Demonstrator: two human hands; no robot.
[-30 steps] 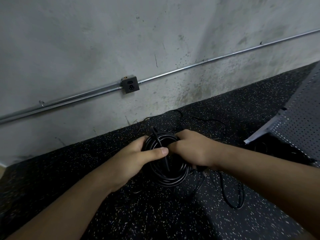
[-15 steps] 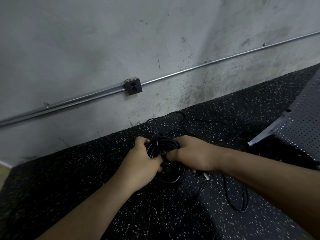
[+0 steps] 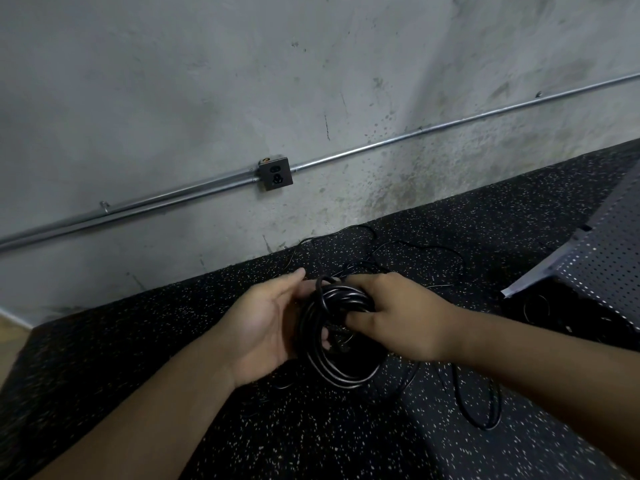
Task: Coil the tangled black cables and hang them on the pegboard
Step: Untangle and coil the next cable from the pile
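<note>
A coil of black cable [image 3: 332, 355] hangs between my hands above the speckled black floor. My right hand [image 3: 398, 317] grips the top of the coil, fingers curled round the bundled loops. My left hand [image 3: 270, 320] lies palm up against the coil's left side with its fingers fairly straight, their tips hidden behind the loops. A loose tail of the cable [image 3: 481, 407] trails down onto the floor at the right. The perforated grey pegboard [image 3: 602, 265] leans at the right edge.
More thin black cable [image 3: 415, 247] lies tangled on the floor by the concrete wall. A wall socket [image 3: 276, 173] sits on a metal conduit pipe [image 3: 450, 128]. More cable loops [image 3: 540, 306] lie in the shadow under the pegboard.
My left hand has let go of its grip on the coil and turned palm up beside it. The right hand keeps hold of the coil's top.
</note>
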